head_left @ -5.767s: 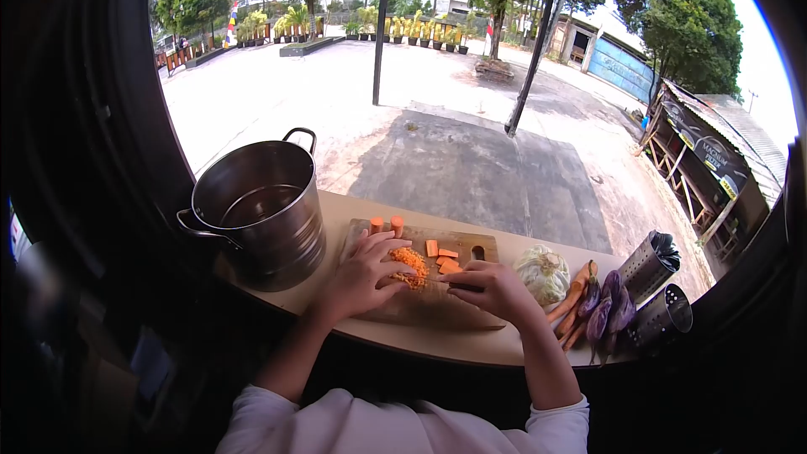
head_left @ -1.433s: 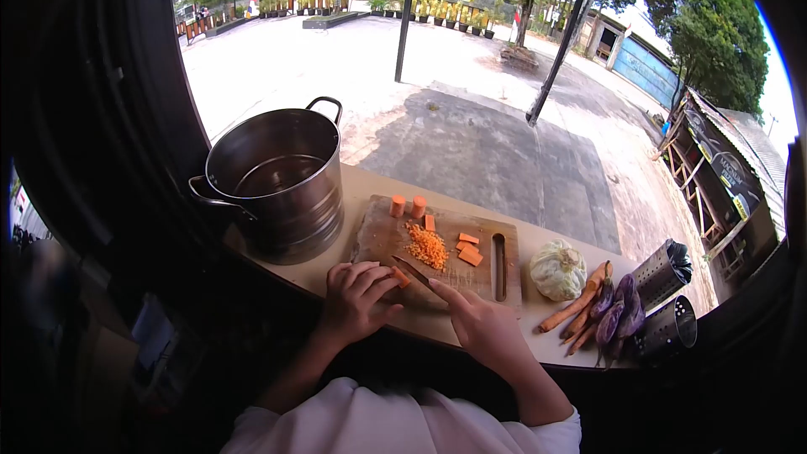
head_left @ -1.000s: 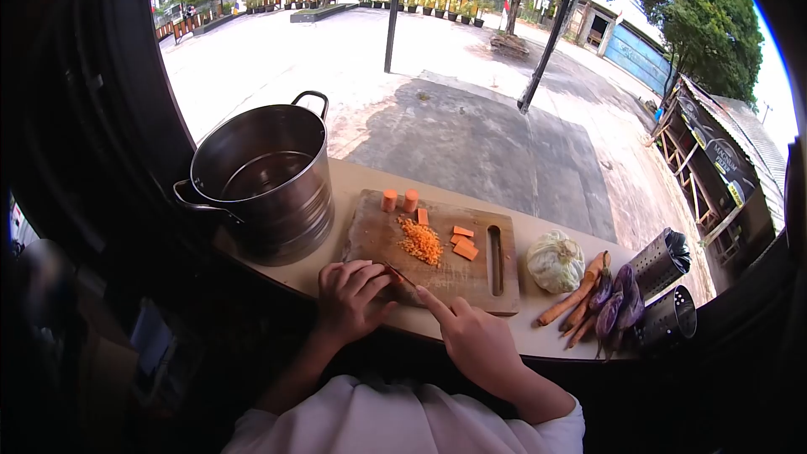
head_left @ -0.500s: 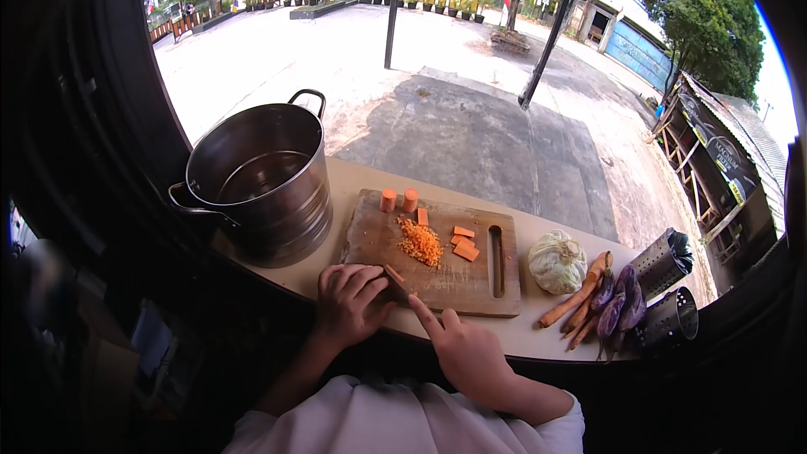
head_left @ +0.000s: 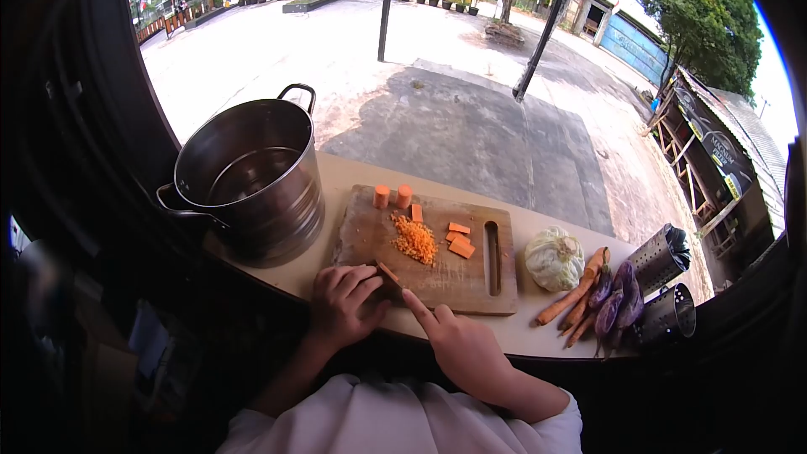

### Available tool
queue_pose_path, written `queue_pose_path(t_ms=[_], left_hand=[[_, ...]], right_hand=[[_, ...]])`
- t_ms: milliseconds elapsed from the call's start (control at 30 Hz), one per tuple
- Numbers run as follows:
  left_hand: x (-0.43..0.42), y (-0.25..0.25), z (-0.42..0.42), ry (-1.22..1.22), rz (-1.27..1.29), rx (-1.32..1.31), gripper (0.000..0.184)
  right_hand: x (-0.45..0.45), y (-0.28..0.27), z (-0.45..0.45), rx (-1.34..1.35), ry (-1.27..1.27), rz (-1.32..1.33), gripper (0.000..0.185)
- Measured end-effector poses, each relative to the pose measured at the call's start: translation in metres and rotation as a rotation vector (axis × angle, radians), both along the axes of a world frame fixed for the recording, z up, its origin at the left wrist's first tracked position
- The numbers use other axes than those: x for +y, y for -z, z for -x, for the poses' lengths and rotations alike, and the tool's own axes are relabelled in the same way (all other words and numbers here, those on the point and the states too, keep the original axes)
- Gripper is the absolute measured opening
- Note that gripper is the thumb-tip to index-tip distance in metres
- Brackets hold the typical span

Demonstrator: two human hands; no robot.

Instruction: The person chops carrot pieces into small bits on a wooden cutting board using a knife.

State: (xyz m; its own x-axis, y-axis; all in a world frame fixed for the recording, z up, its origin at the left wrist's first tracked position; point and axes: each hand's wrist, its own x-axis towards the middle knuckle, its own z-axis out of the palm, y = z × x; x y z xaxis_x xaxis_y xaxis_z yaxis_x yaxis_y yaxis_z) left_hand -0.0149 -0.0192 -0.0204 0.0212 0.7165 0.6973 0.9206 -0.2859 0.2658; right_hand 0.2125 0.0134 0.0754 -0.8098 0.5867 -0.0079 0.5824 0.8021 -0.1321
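Head view: the left hand (head_left: pixel 340 303) is at the near left corner of a wooden cutting board (head_left: pixel 361 235), its fingers bent and held close, pinning a carrot piece (head_left: pixel 387 272) that they mostly hide. The right hand (head_left: pixel 454 340) is closed around a knife, index finger stretched along it towards the left hand; much of the knife is covered, and its blade lies against the carrot piece. Finely diced carrot (head_left: pixel 416 241) is heaped mid-board, with a small carrot block (head_left: pixel 416 213) just beyond it, carrot slabs (head_left: pixel 460 244) to its right, and two carrot stubs (head_left: pixel 404 195) upright near the far edge. The board lies on a pale bench (head_left: pixel 530 332), a deep two-handled metal pot (head_left: pixel 282 223) to its left. To its right sit a round cabbage (head_left: pixel 555 259), whole carrots (head_left: pixel 574 296) and purple eggplants (head_left: pixel 618 303), the eggplants beside two perforated metal holders (head_left: pixel 660 254).
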Motion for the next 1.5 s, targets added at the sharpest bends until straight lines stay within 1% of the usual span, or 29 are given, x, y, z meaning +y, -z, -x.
queue_pose_path(t_ms=[300, 433, 533, 600, 633, 733, 833, 967, 1000, 1033, 1100, 1200, 1333, 1500], left_hand=[[-0.001, -0.003, -0.001, -0.011, 0.007, -0.018, 0.033], [-0.001, 0.0, 0.0, 0.005, -0.005, -0.107, 0.034], [-0.002, -0.002, 0.001, 0.022, 0.013, -0.069, 0.032], [-0.001, -0.006, 0.001, 0.04, 0.026, -0.103, 0.032], [-0.001, -0.008, 0.001, 0.048, 0.032, -0.12, 0.032], [-0.001, -0.016, -0.001, 0.079, 0.024, -0.33, 0.034], [-0.001, -0.035, 0.001, 0.077, 0.048, -0.132, 0.035], [0.01, -0.052, -0.003, 0.205, 0.088, -0.047, 0.033], [0.014, -0.055, -0.004, 0.23, 0.099, -0.002, 0.033], [0.019, -0.057, -0.004, 0.255, 0.109, 0.043, 0.034], [0.029, -0.057, -0.004, 0.286, 0.126, 0.067, 0.036], [0.043, -0.056, -0.001, 0.285, 0.156, 0.101, 0.041], [0.052, -0.052, 0.002, 0.22, 0.149, 0.133, 0.049], [0.047, -0.056, 0.011, 0.193, 0.195, 0.093, 0.056]], right_hand=[[-0.005, 0.013, -0.002, -0.003, 0.026, -0.052, 0.085], [0.002, 0.014, -0.006, 0.087, 0.054, 0.024, 0.076], [0.01, 0.015, -0.01, 0.221, 0.088, 0.128, 0.067], [0.013, 0.016, -0.013, 0.333, 0.108, 0.195, 0.062], [0.014, 0.014, -0.014, 0.323, 0.095, 0.169, 0.062], [0.015, 0.009, -0.018, 0.288, 0.07, 0.104, 0.062], [0.015, 0.009, -0.018, 0.259, 0.087, 0.064, 0.059], [0.017, 0.01, -0.018, 0.268, 0.098, -0.039, 0.055], [0.019, 0.012, -0.019, 0.274, 0.09, -0.077, 0.055], [0.021, 0.012, -0.019, 0.265, 0.079, -0.093, 0.059], [0.024, 0.012, -0.021, 0.248, 0.058, -0.129, 0.067], [0.027, 0.013, -0.021, 0.254, 0.055, -0.138, 0.07], [0.029, 0.012, -0.022, 0.254, 0.058, -0.158, 0.071], [0.029, 0.011, -0.023, 0.237, 0.075, -0.141, 0.071]])
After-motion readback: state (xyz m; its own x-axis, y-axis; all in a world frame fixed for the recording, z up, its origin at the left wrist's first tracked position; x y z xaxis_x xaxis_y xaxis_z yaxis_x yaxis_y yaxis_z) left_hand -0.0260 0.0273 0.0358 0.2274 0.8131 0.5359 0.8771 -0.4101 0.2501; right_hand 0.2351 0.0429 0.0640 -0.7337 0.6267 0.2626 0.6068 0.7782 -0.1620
